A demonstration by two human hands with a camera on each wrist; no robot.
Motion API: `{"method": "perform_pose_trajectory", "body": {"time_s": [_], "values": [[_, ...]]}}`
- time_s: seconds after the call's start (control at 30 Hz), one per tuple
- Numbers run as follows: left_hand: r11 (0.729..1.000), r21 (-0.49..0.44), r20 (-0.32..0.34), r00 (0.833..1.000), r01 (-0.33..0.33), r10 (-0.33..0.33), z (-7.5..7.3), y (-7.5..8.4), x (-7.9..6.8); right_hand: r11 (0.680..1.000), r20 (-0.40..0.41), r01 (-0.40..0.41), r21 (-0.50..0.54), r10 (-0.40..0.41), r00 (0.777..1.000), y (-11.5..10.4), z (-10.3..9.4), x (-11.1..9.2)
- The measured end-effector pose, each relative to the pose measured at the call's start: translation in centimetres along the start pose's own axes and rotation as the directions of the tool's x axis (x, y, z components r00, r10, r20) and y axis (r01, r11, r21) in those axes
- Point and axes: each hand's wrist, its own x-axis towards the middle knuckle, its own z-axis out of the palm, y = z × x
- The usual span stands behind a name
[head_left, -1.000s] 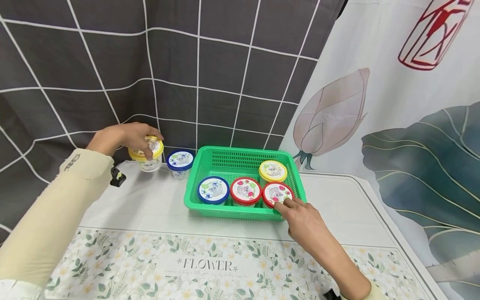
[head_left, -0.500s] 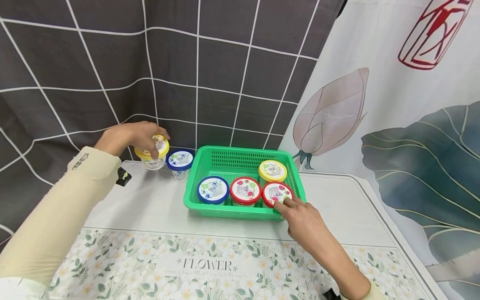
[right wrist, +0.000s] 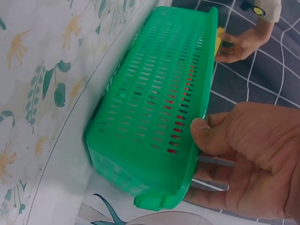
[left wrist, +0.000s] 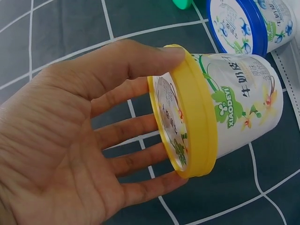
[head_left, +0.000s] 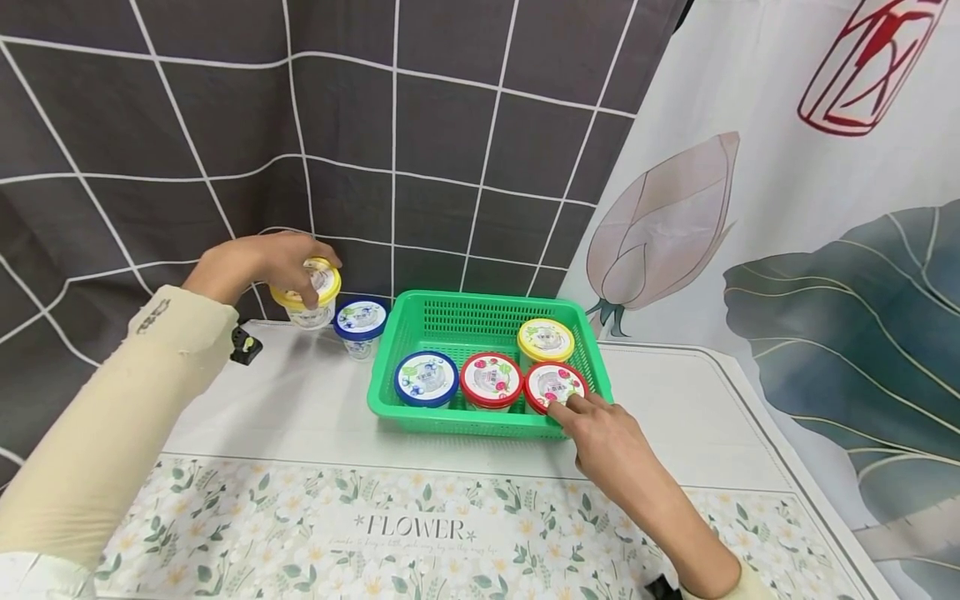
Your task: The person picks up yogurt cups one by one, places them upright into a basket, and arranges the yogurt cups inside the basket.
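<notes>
Nr gridded cloth, L hand pinches rnd yellow-lidded tub, R hand pinches slotted green plastic basket rim.

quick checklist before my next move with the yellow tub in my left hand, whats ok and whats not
1. Left hand grips the yellow-lidded tub by its lid: ok
2. Lid on: ok
3. Right hand holds the green basket at its near right corner: ok
4. Room in basket: ok, bare floor shows at back left
5. Low path to basket free: not ok, the blue-lidded tub stands between and might get knocked
6. Held tub full: cannot tell
</notes>
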Motion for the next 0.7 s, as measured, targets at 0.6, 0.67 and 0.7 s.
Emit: {"method": "perform_pose_trajectory", "body": {"time_s": [0.6,0.67,0.7], "values": [[0.998,-0.011,-0.039,0.997,-0.068,0.068,-0.1,2.3,0.4,1.000,-0.009,-0.003,0.008,0.004,1.000,0.1,0.1,-0.1],[0.997,-0.021,-0.037,0.997,-0.069,0.068,-0.1,2.7,0.4,1.000,-0.010,-0.004,0.008,0.004,1.000,0.1,0.0,-0.1],[0.997,-0.024,-0.037,0.997,-0.069,0.068,-0.2,2.9,0.4,1.000,-0.009,-0.005,0.008,0.005,1.000,0.1,0.0,-0.1]]}}
